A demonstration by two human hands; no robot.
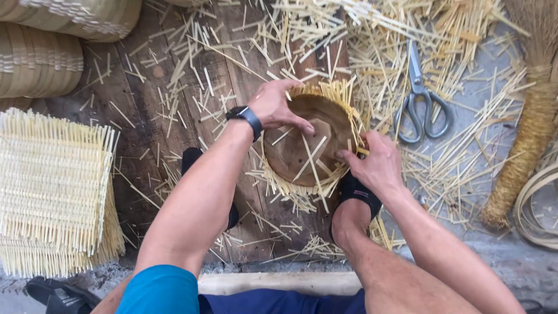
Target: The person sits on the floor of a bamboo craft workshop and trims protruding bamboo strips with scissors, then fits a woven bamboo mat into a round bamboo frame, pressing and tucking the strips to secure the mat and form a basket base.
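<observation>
My left hand (pixel 278 106) lies flat and open on the wooden mould (pixel 305 136); my right hand (pixel 375 163) pinches the straw fringe (pixel 349 102) at its near edge. The straw seems light, stiff and brittle (I judge), so I hold close to the rim. Scissors (pixel 421 99) lie beyond my right fingers.

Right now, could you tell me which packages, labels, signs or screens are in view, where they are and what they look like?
Wristwatch: on the left hand's wrist, dark band and dark case; its face is too small to make out.
No packages, labels or signs show.
</observation>
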